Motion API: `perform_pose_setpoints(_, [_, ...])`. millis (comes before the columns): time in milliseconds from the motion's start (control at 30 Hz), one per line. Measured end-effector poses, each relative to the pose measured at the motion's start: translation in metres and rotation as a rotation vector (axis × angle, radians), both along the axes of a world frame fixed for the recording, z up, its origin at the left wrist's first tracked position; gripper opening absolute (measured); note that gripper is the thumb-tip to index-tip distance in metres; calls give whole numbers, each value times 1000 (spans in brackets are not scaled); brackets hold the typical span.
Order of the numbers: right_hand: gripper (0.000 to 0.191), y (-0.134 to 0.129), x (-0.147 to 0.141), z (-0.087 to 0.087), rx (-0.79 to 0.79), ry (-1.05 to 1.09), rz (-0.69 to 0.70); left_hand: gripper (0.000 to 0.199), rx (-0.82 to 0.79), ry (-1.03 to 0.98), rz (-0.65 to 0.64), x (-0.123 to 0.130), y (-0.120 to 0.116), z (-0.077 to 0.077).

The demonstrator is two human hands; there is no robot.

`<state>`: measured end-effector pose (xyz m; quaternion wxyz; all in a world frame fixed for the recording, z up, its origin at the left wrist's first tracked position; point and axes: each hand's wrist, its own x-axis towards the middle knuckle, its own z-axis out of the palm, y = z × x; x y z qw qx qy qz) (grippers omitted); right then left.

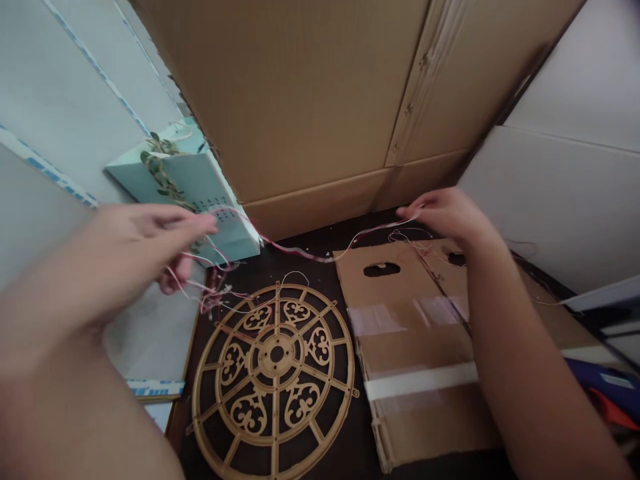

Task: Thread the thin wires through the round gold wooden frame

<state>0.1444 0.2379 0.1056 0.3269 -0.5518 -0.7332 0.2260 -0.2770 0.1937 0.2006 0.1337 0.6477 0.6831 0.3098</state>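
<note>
A thin red and white wire (310,256) sags between my two hands. My left hand (173,237) is closed on one part of it, and tangled loops with small light beads hang below the fingers. My right hand (443,210) pinches the other part between thumb and fingertips. From there, loose strands trail down over a flattened cardboard box (430,360). Under the left side of the wire lies a round, gold ornamental ceiling medallion (277,327) with scroll cut-outs; one stray white strand crosses its upper rim.
A large cardboard box (320,107) stands upright at the back. Beside it on the left are a pale blue paper bag (220,200) and a leafy sprig (163,173). White panels flank both sides. A dark blue item (607,383) lies at the right edge.
</note>
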Motion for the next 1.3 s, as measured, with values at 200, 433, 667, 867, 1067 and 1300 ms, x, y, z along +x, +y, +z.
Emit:
perform_pose_setpoints(200, [30,9,-27,5,-144,-121,127,43,-334,222,-267,9,14,-13])
perform_pose_setpoints(433, [34,-38,-58,63,-19,61,333,41,200,305,-216,35,1,-18])
perform_pose_setpoints(667, [30,-40,-101,57,13,204,365,17,-179,-202,-693,109,-10,-26])
perform_pose_setpoints(867, [31,-28,-100,43,-39,162,324,19,-408,-336,-666,94,0,-26])
perform_pose_setpoints(1067, [25,-31,-107,43,238,246,156,18,-251,-583,-627,89,-6,-15])
perform_pose_setpoints(1300, [25,-66,-137,58,379,246,163,23,84,-983,-405,105,-26,-1])
